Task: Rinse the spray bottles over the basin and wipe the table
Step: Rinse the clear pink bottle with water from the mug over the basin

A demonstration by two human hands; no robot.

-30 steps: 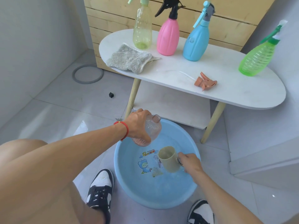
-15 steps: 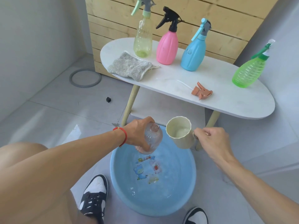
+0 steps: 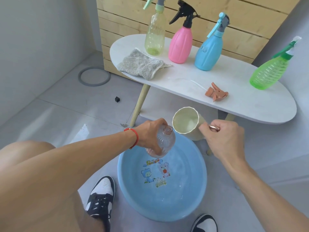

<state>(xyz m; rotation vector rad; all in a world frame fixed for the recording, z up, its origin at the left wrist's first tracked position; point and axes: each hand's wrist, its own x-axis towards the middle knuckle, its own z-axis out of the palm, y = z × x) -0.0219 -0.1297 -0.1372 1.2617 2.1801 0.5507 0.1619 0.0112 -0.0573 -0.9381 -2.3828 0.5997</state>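
My left hand [image 3: 150,134] grips a clear ribbed bottle [image 3: 165,141] without its spray head, held over the blue basin [image 3: 127,186], which holds water. My right hand [image 3: 224,138] holds a cream cup [image 3: 187,124] by its handle, tilted with its rim close to the bottle's open neck; water is inside the cup. The bottle's orange spray head [image 3: 216,93] lies on the white table [image 3: 184,81]. A grey cloth [image 3: 139,65] lies at the table's left end. Yellow [image 3: 154,37], pink [image 3: 180,46], blue [image 3: 208,54] and green [image 3: 270,71] spray bottles stand on the table.
The basin sits on the tiled floor between my two black-and-white shoes [image 3: 100,196]. A grey ring [image 3: 94,76] and a small black cube [image 3: 117,99] lie on the floor to the left. A wooden slatted panel [image 3: 242,19] stands behind the table.
My right hand lifted the cup out of the basin water and brought it up beside the bottle's neck, tilting it. My left hand kept the bottle over the basin.
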